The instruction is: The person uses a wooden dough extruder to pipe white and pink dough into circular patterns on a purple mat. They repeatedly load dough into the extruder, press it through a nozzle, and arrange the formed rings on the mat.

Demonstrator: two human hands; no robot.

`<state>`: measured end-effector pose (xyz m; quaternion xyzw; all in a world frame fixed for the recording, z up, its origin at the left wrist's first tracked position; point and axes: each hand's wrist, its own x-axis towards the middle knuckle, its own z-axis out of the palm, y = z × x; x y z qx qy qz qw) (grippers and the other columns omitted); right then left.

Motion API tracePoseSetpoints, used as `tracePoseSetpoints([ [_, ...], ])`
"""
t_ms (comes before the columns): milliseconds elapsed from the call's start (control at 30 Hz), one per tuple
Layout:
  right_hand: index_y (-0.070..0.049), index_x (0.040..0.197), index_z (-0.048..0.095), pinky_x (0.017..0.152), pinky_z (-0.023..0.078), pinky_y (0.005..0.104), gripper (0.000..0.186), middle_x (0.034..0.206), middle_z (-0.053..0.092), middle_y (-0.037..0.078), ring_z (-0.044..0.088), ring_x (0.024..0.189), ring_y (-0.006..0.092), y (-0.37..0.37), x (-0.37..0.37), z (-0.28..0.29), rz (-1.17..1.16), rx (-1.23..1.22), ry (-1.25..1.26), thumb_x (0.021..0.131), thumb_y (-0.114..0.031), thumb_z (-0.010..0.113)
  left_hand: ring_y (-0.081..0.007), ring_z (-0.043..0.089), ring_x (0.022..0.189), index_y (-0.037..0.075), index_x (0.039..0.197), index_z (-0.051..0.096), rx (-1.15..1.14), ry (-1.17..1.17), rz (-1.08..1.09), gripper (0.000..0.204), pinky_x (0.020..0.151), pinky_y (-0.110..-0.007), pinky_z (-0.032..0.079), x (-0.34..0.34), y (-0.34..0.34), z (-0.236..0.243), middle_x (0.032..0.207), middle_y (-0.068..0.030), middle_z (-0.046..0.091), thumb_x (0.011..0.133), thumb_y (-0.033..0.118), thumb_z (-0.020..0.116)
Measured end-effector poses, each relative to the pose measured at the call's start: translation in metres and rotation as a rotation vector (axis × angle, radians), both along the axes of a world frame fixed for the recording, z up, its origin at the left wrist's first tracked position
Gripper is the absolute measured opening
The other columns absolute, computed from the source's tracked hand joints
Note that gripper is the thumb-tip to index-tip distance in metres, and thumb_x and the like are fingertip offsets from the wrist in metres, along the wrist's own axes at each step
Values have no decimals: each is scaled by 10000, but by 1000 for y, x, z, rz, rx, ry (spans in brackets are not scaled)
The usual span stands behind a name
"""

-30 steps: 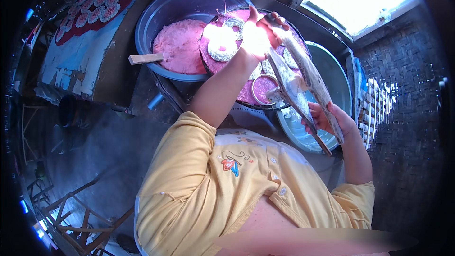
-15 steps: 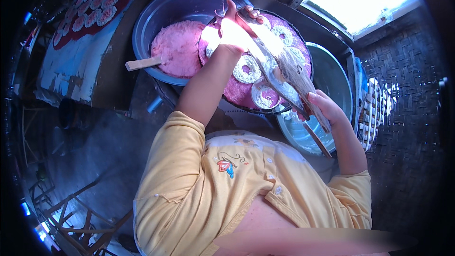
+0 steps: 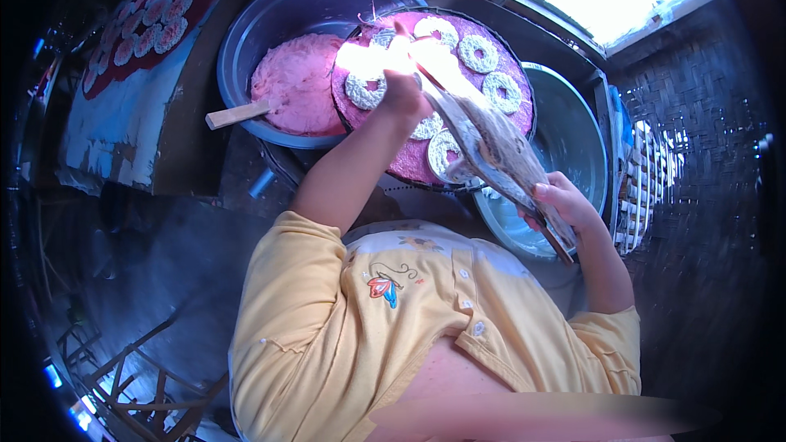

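Reaching out with our left hand [image 3: 401,86], fingers lost in glare so we cannot tell their grip, we are hovering over the round pink tray [image 3: 491,41]. Our right hand [image 3: 565,209] is clamping a long flat tool [image 3: 491,143]. Several white rings [image 3: 479,53] are lying placed; pink dough [image 3: 295,82] is remaining in the basin [image 3: 270,8].

A dark work surface [image 3: 205,147] carries everything. At twelve o'clock sits a blue basin [image 3: 270,24] of pink dough; a round dark tray [image 3: 524,127] overlaps its rim at one o'clock, and a grey metal bowl [image 3: 577,139] stands at three. At ten o'clock lies a cloth [image 3: 106,123].
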<state>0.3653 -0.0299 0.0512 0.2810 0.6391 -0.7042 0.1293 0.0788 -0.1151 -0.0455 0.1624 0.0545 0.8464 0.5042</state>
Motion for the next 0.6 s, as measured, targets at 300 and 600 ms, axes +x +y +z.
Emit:
tracePoseSetpoints([
  [300, 49, 1250, 448, 862, 420, 271, 737, 1084, 571, 72, 535, 988, 124, -45, -36, 5, 33, 295, 381, 668, -226, 808, -296, 555, 1055, 13, 1328, 358, -106, 512, 206, 933, 886, -404, 449, -45, -80, 74, 1205, -221, 537, 823, 740, 61],
  [600, 46, 1267, 426, 953, 387, 330, 797, 1165, 562, 161, 527, 1094, 220, -89, -45, -49, 518, 132, 222, 667, -335, 787, -183, 643, 732, 43, 981, 652, -1563, 1188, 284, 264, 694, -295, 509, -33, -332, -23, 818, -71, 665, 760, 187, 665],
])
